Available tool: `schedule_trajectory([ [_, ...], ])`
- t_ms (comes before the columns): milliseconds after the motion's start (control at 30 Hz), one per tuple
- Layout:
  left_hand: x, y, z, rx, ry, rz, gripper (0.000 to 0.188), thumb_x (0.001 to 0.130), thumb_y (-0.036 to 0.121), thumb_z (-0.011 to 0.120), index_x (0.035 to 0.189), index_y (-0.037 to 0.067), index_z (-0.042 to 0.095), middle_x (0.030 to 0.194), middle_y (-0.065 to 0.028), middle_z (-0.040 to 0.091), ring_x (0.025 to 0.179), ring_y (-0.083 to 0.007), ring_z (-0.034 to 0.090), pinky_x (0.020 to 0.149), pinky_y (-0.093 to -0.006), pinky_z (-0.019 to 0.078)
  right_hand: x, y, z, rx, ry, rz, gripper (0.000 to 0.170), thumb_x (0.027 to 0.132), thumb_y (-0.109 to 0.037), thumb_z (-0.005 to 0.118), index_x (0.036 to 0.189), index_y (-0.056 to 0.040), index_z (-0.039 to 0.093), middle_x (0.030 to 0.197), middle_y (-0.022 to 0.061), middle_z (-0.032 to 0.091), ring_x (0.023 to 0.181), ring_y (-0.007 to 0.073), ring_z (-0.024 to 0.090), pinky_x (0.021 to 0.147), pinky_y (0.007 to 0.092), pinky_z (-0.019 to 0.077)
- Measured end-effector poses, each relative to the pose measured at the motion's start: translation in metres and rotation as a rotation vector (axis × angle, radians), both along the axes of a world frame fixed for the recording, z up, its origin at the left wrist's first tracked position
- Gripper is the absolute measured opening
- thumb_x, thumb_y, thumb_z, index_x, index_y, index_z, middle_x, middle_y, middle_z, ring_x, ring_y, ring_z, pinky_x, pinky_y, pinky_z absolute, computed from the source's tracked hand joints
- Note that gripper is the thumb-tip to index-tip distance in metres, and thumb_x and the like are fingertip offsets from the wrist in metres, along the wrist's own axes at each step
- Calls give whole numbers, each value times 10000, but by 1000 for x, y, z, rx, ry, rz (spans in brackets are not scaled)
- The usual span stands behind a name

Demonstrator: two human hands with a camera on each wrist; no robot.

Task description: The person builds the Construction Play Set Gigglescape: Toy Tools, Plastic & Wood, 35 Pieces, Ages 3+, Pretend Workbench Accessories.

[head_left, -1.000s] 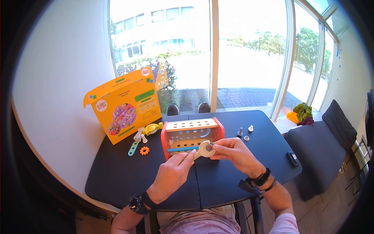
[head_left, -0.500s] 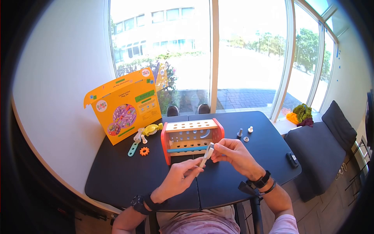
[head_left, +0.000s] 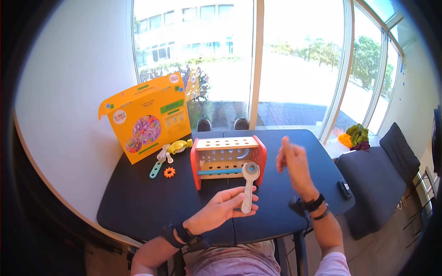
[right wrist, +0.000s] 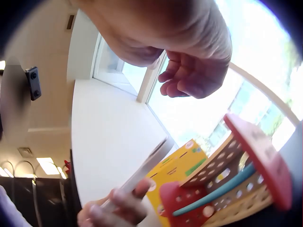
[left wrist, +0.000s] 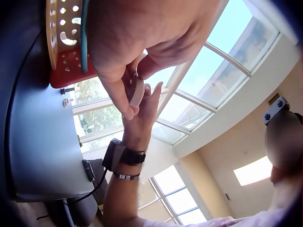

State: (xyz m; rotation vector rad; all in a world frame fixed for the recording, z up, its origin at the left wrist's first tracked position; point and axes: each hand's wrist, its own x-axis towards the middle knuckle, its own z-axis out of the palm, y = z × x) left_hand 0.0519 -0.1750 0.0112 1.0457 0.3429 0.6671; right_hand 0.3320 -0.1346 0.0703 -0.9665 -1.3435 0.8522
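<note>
Behind the dark surface's (head_left: 142, 202) near edge stands the toy toolbox (head_left: 261, 157). The hands are now apart: the right hand (head_left: 297, 169), loose-fingered, has left the wrench (head_left: 248, 183), so the left hand (head_left: 216, 210) alone grips it, before the toolbox.

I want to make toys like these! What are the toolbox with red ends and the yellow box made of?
The toolbox looks like wood with painted, smooth red ends: its holed panels are pale tan. The yellow box seems to be thin, printed cardboard, maybe lightly shiny, because it has flat sides and a cut, folded top.
</note>
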Motion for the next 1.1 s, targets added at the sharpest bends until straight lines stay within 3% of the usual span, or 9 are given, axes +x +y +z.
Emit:
schedule_trajectory([
  [133, -3, 19, -5, -39, 13, 44, 456, 1207, 255, 497, 1593, 13, 509, 1402, -131, 678, 1248, -256, 725, 1120, -433, 607, 43, 53, 3, 183, -340, -274, 331, 1106, -302, 702, 953, -15, 761, 690, 63, 691, 609, 146, 662, 579, 301, 520],
  [200, -4, 30, -9, -49, 28, 69, 446, 1206, 254, 497, 1578, 9, 519, 1401, -137, 681, 1248, -258, 726, 1119, -434, 609, 71, 82, -21, 258, -725, -303, 198, 1052, -217, 724, 1081, -32, 785, 826, 78, 751, 758, 213, 727, 713, 345, 575],
  [333, -3, 50, -10, -60, 27, 128, 393, 1206, 235, 493, 1515, 0, 559, 1409, -155, 693, 1242, -266, 734, 1098, -423, 624, 102, 121, -69, 434, -1514, -286, 230, 974, -103, 738, 1199, -95, 789, 1135, 68, 793, 1121, 313, 738, 1002, 448, 576],
  [433, -1, 60, -6, -66, 34, 160, 366, 1204, 213, 489, 1487, -4, 573, 1428, -164, 693, 1248, -270, 738, 1086, -407, 632, 101, 123, -85, 223, -1836, -248, 252, 958, -99, 743, 1207, -122, 777, 1218, 61, 766, 1238, 294, 693, 1074, 480, 538],
  [533, 0, 71, 0, -91, 23, 164, 358, 1200, 189, 488, 1483, -12, 574, 1448, -173, 690, 1266, -272, 735, 1087, -385, 633, 101, 137, -95, 100, -1958, -230, 205, 934, -102, 757, 1134, -133, 791, 1175, 63, 767, 1212, 289, 708, 1032, 506, 552],
  [633, -1, 80, 0, -97, 10, 154, 364, 1196, 175, 487, 1487, -26, 572, 1454, -182, 690, 1282, -273, 731, 1094, -365, 629, 105, 153, -105, 4, -1977, -233, 191, 920, -107, 753, 1098, -150, 807, 1123, 55, 774, 1200, 279, 709, 1017, 505, 549],
  [833, -1, 92, -1, -131, -11, 156, 373, 1188, 168, 506, 1482, -51, 576, 1437, -184, 698, 1279, -274, 732, 1097, -353, 628, 109, 146, -92, 353, -1879, -306, 133, 928, -117, 725, 1034, -144, 801, 980, 67, 781, 1096, 275, 736, 904, 465, 581],
  [1033, 4, 100, -2, -131, -34, 181, 385, 1186, 166, 514, 1476, -82, 562, 1420, -196, 698, 1292, -286, 720, 1100, -348, 632, 65, 145, -13, 288, -1100, -292, 176, 864, -129, 760, 1021, -51, 756, 929, 157, 773, 943, 325, 770, 821, 453, 608],
  [1100, 5, 104, -1, -135, -44, 183, 388, 1189, 156, 502, 1480, -96, 546, 1421, -210, 689, 1304, -296, 711, 1101, -345, 634, 48, 146, 9, 331, -908, -287, 241, 899, -153, 769, 1101, -22, 756, 939, 134, 782, 900, 271, 768, 825, 405, 617],
])
